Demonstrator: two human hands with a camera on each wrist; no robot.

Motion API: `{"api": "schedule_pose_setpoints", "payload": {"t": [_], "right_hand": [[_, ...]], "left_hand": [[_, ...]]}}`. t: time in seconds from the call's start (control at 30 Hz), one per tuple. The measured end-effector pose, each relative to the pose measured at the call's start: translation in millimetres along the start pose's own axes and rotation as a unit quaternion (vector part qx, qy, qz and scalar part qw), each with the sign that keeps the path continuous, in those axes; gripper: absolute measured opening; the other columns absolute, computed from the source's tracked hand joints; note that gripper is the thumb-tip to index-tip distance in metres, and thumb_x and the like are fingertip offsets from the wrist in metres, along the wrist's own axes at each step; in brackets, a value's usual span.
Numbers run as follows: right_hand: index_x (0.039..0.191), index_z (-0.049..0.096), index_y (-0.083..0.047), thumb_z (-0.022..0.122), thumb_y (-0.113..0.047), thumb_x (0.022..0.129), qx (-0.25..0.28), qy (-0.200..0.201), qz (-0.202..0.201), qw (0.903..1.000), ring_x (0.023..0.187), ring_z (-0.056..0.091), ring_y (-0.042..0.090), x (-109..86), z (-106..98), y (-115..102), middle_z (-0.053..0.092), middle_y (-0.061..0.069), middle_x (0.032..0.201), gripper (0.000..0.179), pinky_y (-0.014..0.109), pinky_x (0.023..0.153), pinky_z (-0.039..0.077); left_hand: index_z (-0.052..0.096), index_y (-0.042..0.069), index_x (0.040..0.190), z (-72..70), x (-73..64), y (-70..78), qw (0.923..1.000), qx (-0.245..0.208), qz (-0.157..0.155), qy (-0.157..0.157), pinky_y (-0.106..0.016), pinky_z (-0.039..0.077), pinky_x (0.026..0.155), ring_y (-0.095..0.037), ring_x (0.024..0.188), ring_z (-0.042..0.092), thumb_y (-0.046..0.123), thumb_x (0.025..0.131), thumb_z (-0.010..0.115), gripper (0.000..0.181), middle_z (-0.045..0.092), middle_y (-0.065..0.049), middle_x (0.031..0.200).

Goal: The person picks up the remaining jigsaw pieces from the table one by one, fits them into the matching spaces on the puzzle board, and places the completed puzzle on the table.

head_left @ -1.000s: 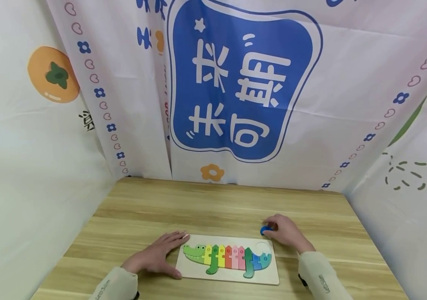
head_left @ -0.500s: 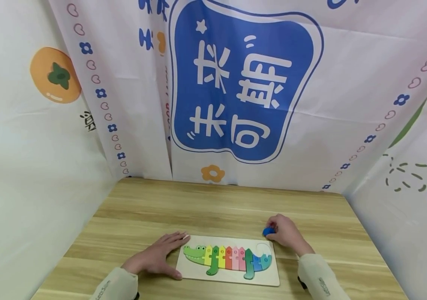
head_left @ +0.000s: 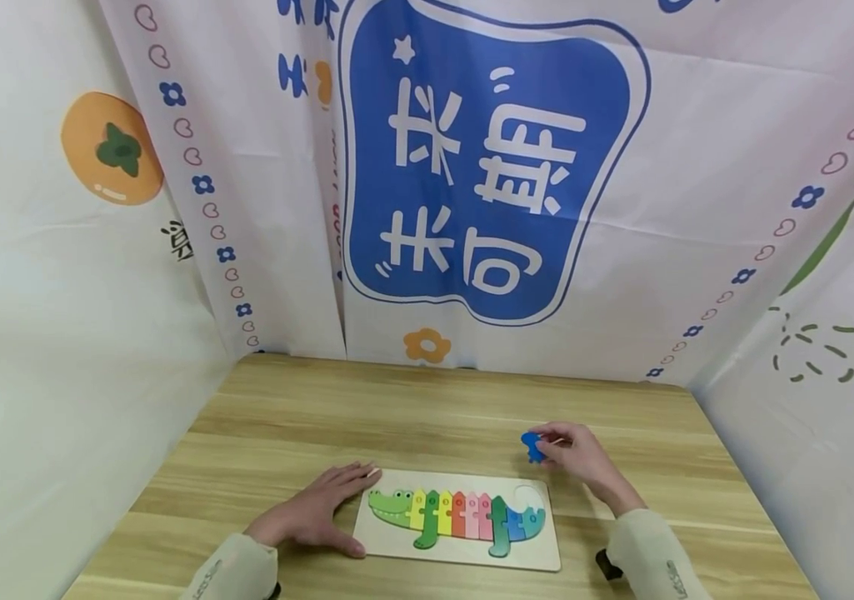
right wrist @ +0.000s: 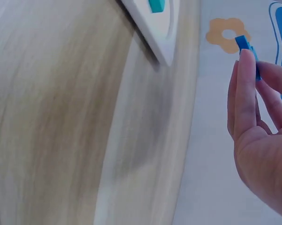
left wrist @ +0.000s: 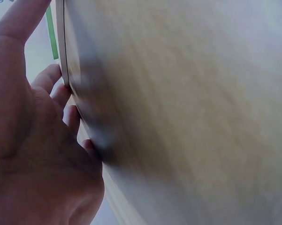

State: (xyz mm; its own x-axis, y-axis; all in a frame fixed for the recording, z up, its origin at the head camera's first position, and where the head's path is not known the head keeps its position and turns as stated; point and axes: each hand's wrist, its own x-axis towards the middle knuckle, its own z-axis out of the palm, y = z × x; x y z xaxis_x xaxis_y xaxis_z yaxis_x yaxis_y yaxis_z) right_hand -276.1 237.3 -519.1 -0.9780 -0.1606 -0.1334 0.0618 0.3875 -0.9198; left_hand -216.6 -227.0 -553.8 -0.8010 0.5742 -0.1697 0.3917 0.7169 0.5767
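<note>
A wooden crocodile puzzle board (head_left: 464, 557) lies flat on the table, its colourful pieces filling most of the crocodile shape. At the tail end, upper right, a curled recess (head_left: 526, 497) shows bare wood. My left hand (head_left: 316, 510) rests at the board's left edge, fingers and thumb spread and fairly straight. Beyond the board's upper right corner, my right hand (head_left: 580, 457) pinches a small blue puzzle piece (head_left: 531, 447) between thumb and fingers. In the right wrist view that blue piece (right wrist: 248, 51) appears edge-on at the fingertips, raised off the table.
The wood-grain table (head_left: 427, 408) extends around the board. Printed white cloth (head_left: 284, 275) hangs behind it and along both sides. A dark band (head_left: 608, 565) shows at the right sleeve's cuff.
My right hand has lifted slightly and turned the blue puzzle piece, so more of its flat face shows. The right forearm has shifted a little to the right. Left hand and board stay put.
</note>
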Motion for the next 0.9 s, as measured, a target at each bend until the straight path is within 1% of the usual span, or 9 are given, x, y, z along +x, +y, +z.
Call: {"api": "schedule_pose_setpoints", "payload": {"t": [0.13, 0.27, 0.4, 0.47, 0.63, 0.7, 0.8, 0.9], "right_hand": [[0.129, 0.070, -0.002, 0.061, -0.006, 0.104, 0.021, -0.009, 0.001, 0.9997, 0.093, 0.073, 0.026, -0.4, -0.9, -1.3, 0.071, 0.015, 0.113, 0.027, 0.047, 0.086, 0.064], [0.133, 0.066, 0.001, 0.056, -0.009, 0.107, 0.051, -0.023, 0.008, 0.9984, 0.091, 0.074, 0.029, -0.6, -1.2, -1.7, 0.071, 0.017, 0.111, 0.030, 0.048, 0.084, 0.064], [0.139, 0.061, 0.002, 0.054, -0.009, 0.107, 0.073, -0.040, 0.008, 0.9965, 0.087, 0.074, 0.028, -0.7, -3.4, -1.9, 0.066, 0.021, 0.112, 0.034, 0.046, 0.083, 0.065], [0.141, 0.059, 0.003, 0.057, -0.006, 0.105, 0.076, -0.049, 0.000, 0.9959, 0.090, 0.075, 0.030, -1.4, -5.1, -2.4, 0.063, 0.024, 0.116, 0.037, 0.046, 0.085, 0.064], [0.143, 0.059, 0.000, 0.065, -0.002, 0.101, 0.070, -0.071, -0.022, 0.9948, 0.102, 0.073, 0.038, -3.5, -9.1, -2.5, 0.061, 0.030, 0.131, 0.044, 0.050, 0.093, 0.061], [0.143, 0.060, -0.001, 0.067, -0.003, 0.099, 0.063, -0.077, -0.031, 0.9945, 0.103, 0.073, 0.038, -4.3, -9.8, -1.9, 0.062, 0.030, 0.134, 0.045, 0.049, 0.094, 0.061], [0.142, 0.061, -0.002, 0.069, -0.005, 0.099, 0.052, -0.080, -0.045, 0.9944, 0.102, 0.074, 0.036, -4.6, -10.4, -1.7, 0.064, 0.027, 0.132, 0.044, 0.048, 0.093, 0.061], [0.142, 0.062, -0.004, 0.069, -0.006, 0.099, 0.039, -0.077, -0.054, 0.9949, 0.100, 0.073, 0.037, -4.2, -10.0, -1.8, 0.067, 0.024, 0.127, 0.043, 0.049, 0.092, 0.062]], "left_hand": [[0.032, 0.025, 0.164, -1.2, -1.8, 1.1, 1.0000, -0.002, 0.001, 0.000, -0.070, 0.016, 0.124, -0.040, 0.158, 0.019, 0.062, 0.076, 0.085, 0.110, 0.027, -0.005, 0.172], [0.032, 0.025, 0.164, -2.4, -3.5, 2.5, 1.0000, -0.007, -0.004, -0.002, -0.070, 0.016, 0.124, -0.040, 0.159, 0.018, 0.062, 0.075, 0.085, 0.110, 0.026, -0.004, 0.172], [0.032, 0.024, 0.164, -2.4, -3.1, 2.3, 1.0000, -0.005, -0.003, 0.000, -0.070, 0.016, 0.124, -0.041, 0.158, 0.019, 0.062, 0.075, 0.086, 0.110, 0.027, -0.006, 0.172], [0.032, 0.025, 0.164, -2.0, -2.2, 1.4, 1.0000, -0.003, -0.004, 0.001, -0.068, 0.014, 0.125, -0.040, 0.159, 0.018, 0.062, 0.075, 0.086, 0.111, 0.027, -0.005, 0.172], [0.031, 0.027, 0.164, -1.0, -0.6, -0.1, 1.0000, -0.005, -0.008, -0.001, -0.066, 0.011, 0.127, -0.038, 0.160, 0.017, 0.063, 0.075, 0.086, 0.111, 0.026, -0.003, 0.172], [0.032, 0.026, 0.164, -0.8, -0.7, 0.3, 0.9999, -0.007, -0.009, -0.002, -0.066, 0.011, 0.127, -0.038, 0.160, 0.017, 0.062, 0.075, 0.086, 0.111, 0.026, -0.003, 0.172], [0.032, 0.026, 0.164, -1.1, -0.5, 0.9, 0.9999, -0.008, -0.009, -0.003, -0.066, 0.011, 0.127, -0.038, 0.160, 0.017, 0.061, 0.075, 0.086, 0.110, 0.026, -0.004, 0.172], [0.032, 0.026, 0.164, -1.5, -0.8, 1.8, 0.9999, -0.007, -0.009, -0.002, -0.066, 0.011, 0.127, -0.038, 0.160, 0.017, 0.061, 0.075, 0.087, 0.111, 0.026, -0.003, 0.172]]}}
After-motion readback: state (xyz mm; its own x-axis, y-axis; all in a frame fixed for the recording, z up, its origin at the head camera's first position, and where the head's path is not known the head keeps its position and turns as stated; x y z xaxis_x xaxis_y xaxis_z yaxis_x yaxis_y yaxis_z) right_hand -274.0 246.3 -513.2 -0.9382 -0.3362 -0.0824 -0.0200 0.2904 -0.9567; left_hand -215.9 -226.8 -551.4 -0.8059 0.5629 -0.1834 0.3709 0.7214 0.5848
